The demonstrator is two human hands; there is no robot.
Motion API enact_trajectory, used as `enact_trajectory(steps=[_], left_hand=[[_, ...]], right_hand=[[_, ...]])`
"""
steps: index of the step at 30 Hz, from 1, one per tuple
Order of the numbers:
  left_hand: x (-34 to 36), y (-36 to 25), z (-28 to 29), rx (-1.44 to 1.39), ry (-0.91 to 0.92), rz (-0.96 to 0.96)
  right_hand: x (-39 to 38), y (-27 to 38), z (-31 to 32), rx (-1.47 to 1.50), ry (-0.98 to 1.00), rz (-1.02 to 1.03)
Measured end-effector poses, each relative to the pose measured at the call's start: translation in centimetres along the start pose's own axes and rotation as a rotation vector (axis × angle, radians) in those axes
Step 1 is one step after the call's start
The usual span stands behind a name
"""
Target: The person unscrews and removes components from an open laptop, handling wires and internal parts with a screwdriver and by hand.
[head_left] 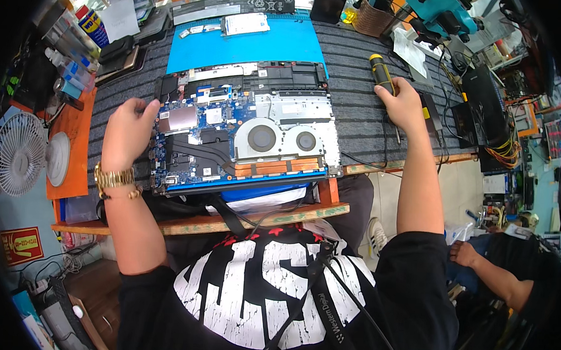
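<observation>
An opened laptop [219, 153] lies at the front of the bench, its insides bare: blue circuit board, two round fans [261, 138] and copper heat pipes [279, 167]. My left hand [131, 128] grips the laptop's left edge, with the thumb near the board's corner and some fingertips hidden. Off to the right of the laptop, my right hand [401, 106] is closed round a screwdriver [381, 73] with a yellow and black handle. Its thin shaft points down toward the grey mat, below the thumb.
Behind the laptop, a blue work mat [248, 51] carries a white-labelled part [245, 24] and a long black battery [238, 7]. A spray can [93, 26] and fan [20, 154] stand left. Cables [447, 88] run along the right. Another person's hand [465, 253] shows lower right.
</observation>
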State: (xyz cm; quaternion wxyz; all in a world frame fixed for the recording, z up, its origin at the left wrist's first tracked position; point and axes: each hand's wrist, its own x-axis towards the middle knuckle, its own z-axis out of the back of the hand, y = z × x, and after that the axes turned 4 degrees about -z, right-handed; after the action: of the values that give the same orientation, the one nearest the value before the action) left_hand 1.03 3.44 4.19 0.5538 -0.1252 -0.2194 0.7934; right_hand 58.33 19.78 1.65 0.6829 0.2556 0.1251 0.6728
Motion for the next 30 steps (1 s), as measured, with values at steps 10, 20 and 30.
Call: enact_trajectory(steps=[10,20,30], left_hand=[[-15.5,-1.8,2.2,-0.74,0.649,0.137],[-20.8,-6.6,-6.8,-1.858,0.544,0.529],[-20.5,-8.0,-9.3,-1.756,0.441,0.323]], right_hand=[[1.8,7.2,0.6,0.24,0.117,0.326],[5.7,12.2,-5.5,-0.187,0.428,0.426],[3.8,9.5,-3.8,-0.069,0.496,0.436]])
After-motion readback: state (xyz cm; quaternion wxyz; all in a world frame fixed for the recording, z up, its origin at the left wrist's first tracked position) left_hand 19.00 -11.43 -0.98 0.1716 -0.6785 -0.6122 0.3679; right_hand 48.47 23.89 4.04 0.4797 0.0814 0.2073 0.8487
